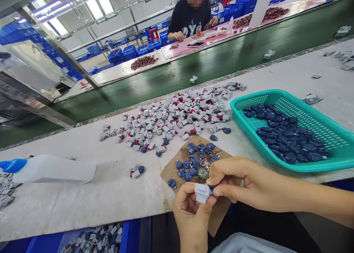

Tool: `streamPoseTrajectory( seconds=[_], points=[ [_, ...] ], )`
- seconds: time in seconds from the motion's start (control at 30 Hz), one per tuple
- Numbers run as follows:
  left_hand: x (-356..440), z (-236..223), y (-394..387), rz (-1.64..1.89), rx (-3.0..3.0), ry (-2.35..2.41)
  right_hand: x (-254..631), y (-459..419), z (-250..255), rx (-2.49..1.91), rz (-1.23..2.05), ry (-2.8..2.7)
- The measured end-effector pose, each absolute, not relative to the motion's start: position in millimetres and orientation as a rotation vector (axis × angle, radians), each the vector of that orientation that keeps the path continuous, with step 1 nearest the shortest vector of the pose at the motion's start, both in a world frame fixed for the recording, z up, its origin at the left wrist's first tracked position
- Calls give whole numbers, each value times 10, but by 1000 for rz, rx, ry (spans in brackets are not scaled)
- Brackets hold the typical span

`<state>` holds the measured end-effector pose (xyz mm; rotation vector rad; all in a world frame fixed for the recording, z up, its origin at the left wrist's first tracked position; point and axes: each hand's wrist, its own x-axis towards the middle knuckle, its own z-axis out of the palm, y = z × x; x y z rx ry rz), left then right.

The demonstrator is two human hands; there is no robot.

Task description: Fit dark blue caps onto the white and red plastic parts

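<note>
Item: left hand [190, 218], curled nearly closed, fingers and thumb gripping a white plastic block [201, 193] with a dark blue piece [212, 188] at its end. Right hand [249, 183]: thumb and forefinger pinch that blue end, remaining fingers loosely bent. Both are held at lower centre, above a brown cardboard sheet [170, 172] overhanging the edge of a white bench [83, 197], which carries loose blue pieces [193, 161]. To the right: teal mesh basket [249, 113]. Centre: scattered white-and-red blocks [177, 115]. Left: white squeeze bottle [52, 170], on its side. Risks: a weak pinch could drop the small block among the loose pieces; a careless wrist could sweep pieces off the cardboard; the overhanging sheet could tip.
</note>
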<state>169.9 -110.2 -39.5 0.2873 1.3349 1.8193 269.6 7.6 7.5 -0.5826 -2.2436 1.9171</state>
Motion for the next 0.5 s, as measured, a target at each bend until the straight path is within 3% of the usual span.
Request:
streamPoseTrajectory(
  seconds=[0.13, 0.3, 0.4, 0.5],
  points=[
    [1654, -350, -1096, 1731, 307, 1378, 2626, 46, 119, -609, 2181, -2053],
    [1636, -300, -1026, 1836, 698, 1703, 2602, 80, 94, -622, 2036, -2159],
    [1674, -296, -968, 1808, 838, 1814, 2484, 79, 91, -803, 1911, -1825],
    [1723, -308, -926, 1841, 880, 1722, 2280, 2, 126, -958, 2148, -1411]
  ],
)
